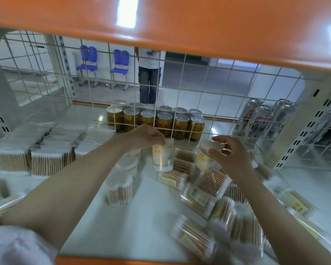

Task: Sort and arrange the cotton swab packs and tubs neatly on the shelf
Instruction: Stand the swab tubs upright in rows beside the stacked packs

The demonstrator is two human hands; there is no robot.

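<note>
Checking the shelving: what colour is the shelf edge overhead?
Orange, glossy: the shelf edge shows best in the head view.

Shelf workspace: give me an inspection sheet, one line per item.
Surface: white shelf, orange front edge, wire mesh back.
Job's things: flat packs stand in rows at left; a few tubs upright mid-shelf; a heap of tubs lies at right.
Clutter: nothing seen.
Hands: left hand grips an upright tub by its top; right hand open at a leaning tub, contact unclear.
Cables: nothing seen.
Surroundings: gold cans and tall cans behind mesh; blue chairs; a person standing.
</note>
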